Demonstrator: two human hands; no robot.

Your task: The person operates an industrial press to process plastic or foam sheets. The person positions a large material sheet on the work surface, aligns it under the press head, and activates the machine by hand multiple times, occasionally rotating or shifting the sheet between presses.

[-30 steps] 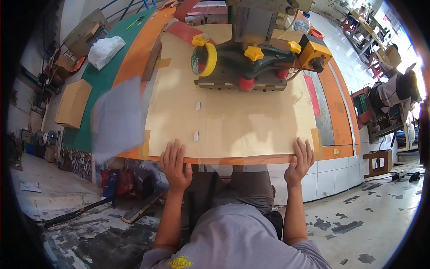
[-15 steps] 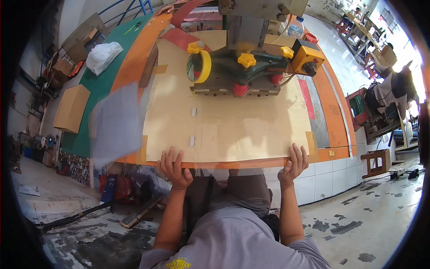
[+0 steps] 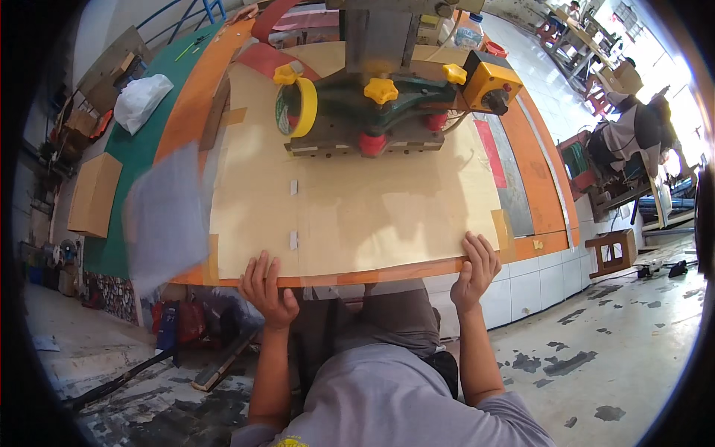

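A large cream sheet (image 3: 372, 216) lies flat on the orange-topped table (image 3: 175, 123), under the head of a press (image 3: 380, 112). My left hand (image 3: 268, 292) rests at the sheet's near left corner, fingers extended over the edge and thumb apart. At the near right corner my right hand (image 3: 477, 270) lies likewise, its fingers stretched on the edge. Two small white strips, the upper one (image 3: 293, 187) and the lower one (image 3: 293, 240), sit on the sheet's left part. A clear film appears to hang past the front edge between my hands.
The press carries yellow knobs, a yellow tape roll (image 3: 304, 108) and a yellow switch box (image 3: 490, 86). To the left are a translucent sheet (image 3: 167, 216), a cardboard box (image 3: 95, 195) and a white plastic bag (image 3: 141, 103). Another person's hand (image 3: 244, 13) shows at the far left edge.
My view has turned slightly, so the table and press appear farther left. Both hands stay at the sheet's near corners, and the sheet keeps its place on the table.
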